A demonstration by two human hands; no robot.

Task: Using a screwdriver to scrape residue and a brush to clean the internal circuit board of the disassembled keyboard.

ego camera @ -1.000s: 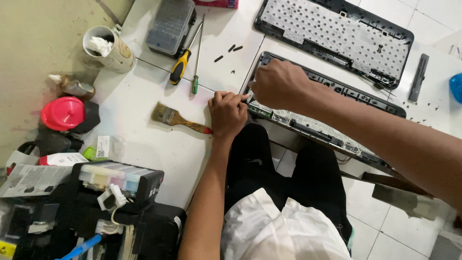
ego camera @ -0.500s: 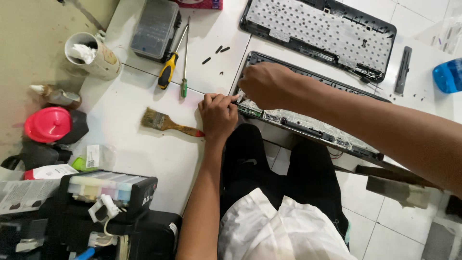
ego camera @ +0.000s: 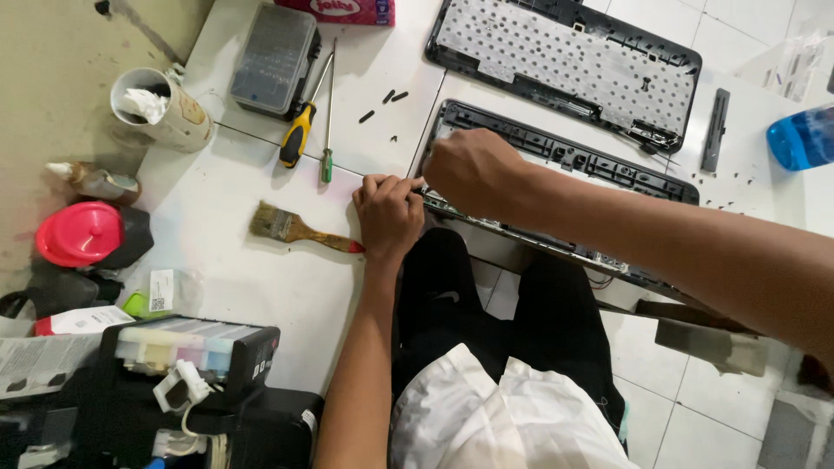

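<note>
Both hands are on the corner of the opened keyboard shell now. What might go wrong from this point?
1. Small black screws lie loose on the white floor tiles by the keyboard shell; a sweep of the left hand or right hand might scatter them.
2. The paintbrush lies right beside the left hand and could get knocked.
3. The shell's near edge hangs over the lap and may slip.

The view slides sideways across the tiled floor, bringing a blue bottle [ego camera: 801,137] further into sight at the right edge.
</note>
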